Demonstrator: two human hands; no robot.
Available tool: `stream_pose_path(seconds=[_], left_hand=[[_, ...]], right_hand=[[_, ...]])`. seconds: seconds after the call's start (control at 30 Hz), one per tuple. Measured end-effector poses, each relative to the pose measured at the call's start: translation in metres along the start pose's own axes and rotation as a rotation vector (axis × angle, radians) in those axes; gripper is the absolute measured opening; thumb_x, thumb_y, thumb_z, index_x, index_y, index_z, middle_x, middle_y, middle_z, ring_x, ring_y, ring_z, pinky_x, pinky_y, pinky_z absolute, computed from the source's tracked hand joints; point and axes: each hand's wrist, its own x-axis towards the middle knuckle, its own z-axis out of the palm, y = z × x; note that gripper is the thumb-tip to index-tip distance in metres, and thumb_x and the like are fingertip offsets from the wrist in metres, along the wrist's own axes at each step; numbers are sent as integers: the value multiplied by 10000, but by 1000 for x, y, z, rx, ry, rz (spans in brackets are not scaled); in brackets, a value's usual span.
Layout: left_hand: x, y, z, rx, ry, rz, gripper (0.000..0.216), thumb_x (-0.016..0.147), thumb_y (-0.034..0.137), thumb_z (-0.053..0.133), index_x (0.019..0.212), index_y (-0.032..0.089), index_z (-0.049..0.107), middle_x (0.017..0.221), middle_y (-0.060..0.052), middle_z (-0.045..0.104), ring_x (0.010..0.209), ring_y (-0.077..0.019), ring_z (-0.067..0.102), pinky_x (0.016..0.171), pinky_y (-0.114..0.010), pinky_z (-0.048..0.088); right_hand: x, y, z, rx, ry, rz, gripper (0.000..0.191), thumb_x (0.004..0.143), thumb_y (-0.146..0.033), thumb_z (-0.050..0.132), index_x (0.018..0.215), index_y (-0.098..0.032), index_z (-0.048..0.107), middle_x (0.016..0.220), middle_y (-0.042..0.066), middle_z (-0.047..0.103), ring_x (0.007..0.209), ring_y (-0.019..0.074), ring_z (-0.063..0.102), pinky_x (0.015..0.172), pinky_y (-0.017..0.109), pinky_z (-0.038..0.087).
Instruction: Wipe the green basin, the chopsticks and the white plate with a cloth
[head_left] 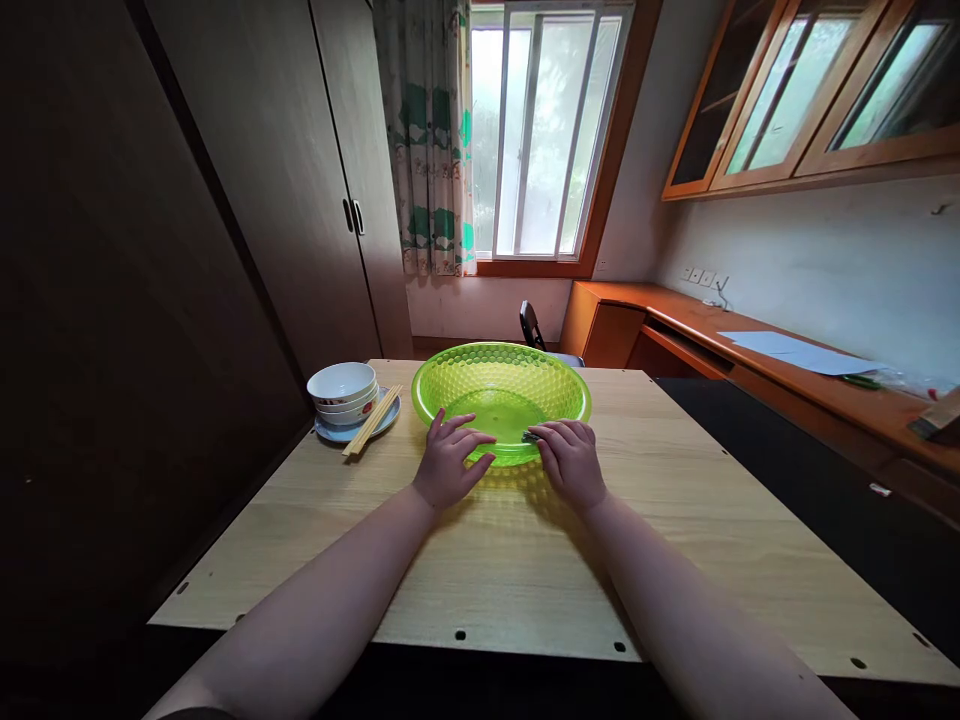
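Observation:
A translucent green plastic basin (501, 372) with a dimpled wall sits on the light wooden table (675, 520). My left hand (448, 462) rests on the basin's near rim, fingers stretched and slightly spread. My right hand (571, 458) lies on the same rim just to the right, fingers curled over it, with a small dark thing at its fingertips that I cannot make out. The two hands are a short gap apart.
Stacked white bowls (343, 392) stand on a blue plate with wooden chopsticks (373, 421) at the table's far left. A dark chair back (532, 324) shows behind the basin. An orange desk (757, 360) with papers runs along the right wall. Dark wardrobe doors stand at left.

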Motion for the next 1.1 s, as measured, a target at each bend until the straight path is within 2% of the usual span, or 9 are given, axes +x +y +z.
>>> stream_pose_path(seconds=[0.27,0.47,0.7,0.97,1.1], left_hand=[[1,-2,3,5,36,6,129,851,319,627,953,278,694,975,-7,751,1168,-237,599,1171,-529,225],[1,-1,1,4,35,-16,114,838,306,636,934,276,689,968,-5,750,1160,-236,604,1164,-523,239],[0,-1,2,-11,57,-4,111,836,298,637,933,265,680,966,-3,749,1149,-236,611,1157,-519,245],[0,-2,3,0,59,-16,104,836,304,632,925,267,671,959,5,748,1150,-231,609,1158,-507,243],[1,-2,2,-8,43,-20,106,845,302,620,932,268,668,945,11,749,1150,-230,606,1155,-511,236]], right_hand=[[2,13,-1,24,80,93,285,971,-274,406,985,-240,689,955,39,724,940,220,608,899,407,386],[1,6,-2,36,46,23,279,967,-287,419,1024,-250,690,976,39,720,969,225,586,914,406,380],[2,19,-1,38,107,110,300,972,-273,401,974,-238,699,943,37,727,944,213,616,919,402,390],[2,7,-1,27,67,16,252,963,-258,437,999,-232,686,964,37,724,951,216,589,922,395,388],[3,14,0,-21,107,80,264,968,-260,428,964,-226,690,940,37,729,930,215,599,919,399,381]])
